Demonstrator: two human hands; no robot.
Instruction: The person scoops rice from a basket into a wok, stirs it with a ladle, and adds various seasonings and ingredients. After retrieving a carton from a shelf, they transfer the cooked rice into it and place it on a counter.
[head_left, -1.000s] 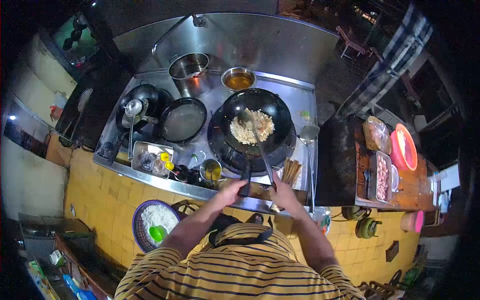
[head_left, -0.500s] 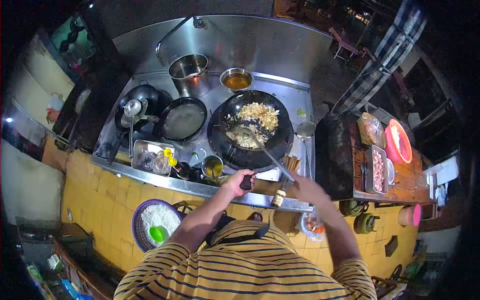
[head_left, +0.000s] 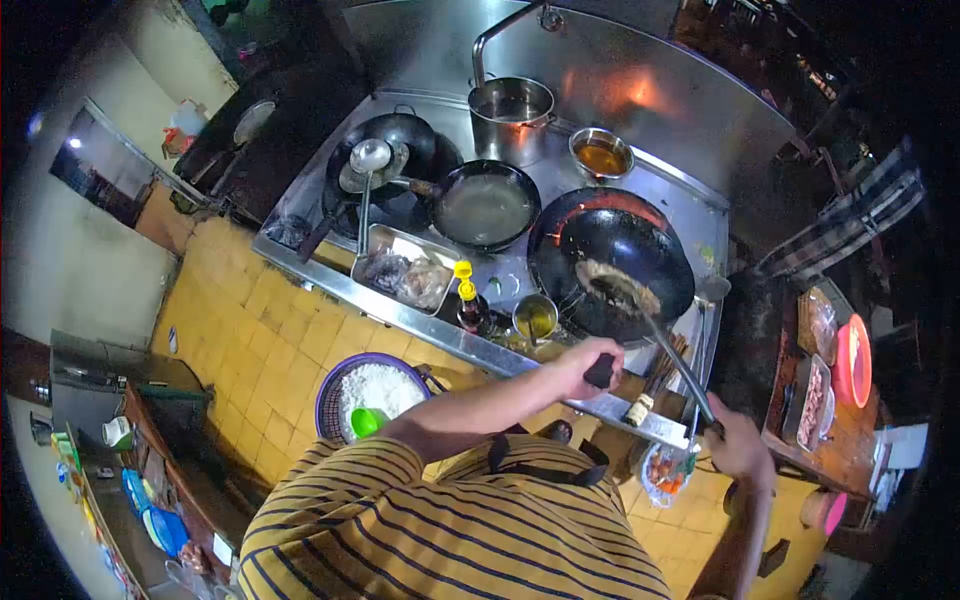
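My left hand (head_left: 592, 368) is closed around the dark handle (head_left: 601, 371) of a large black wok (head_left: 575, 235) on the stove. In my right hand (head_left: 740, 442) is the long handle of a metal wok spatula (head_left: 682, 368), which slants down to the wok's near side. Its head is in or behind the food and cannot be made out clearly. Brownish chopped food (head_left: 620, 285) is bunched at the near side of the wok, while the far side shows bare dark metal with an orange glow along the rim.
Left of the wok are a pan of cloudy liquid (head_left: 485, 208), a second wok with a ladle (head_left: 371, 155), a steel pot (head_left: 512, 115) and a yellow-capped bottle (head_left: 466, 290). A basket of rice (head_left: 385, 390) stands below. Right: a wooden table (head_left: 850, 440) with meat.
The view has swung so the stove appears further right and tilted. The spread food has gathered at the wok's near side. An orange glow now shows on the rim and back panel.
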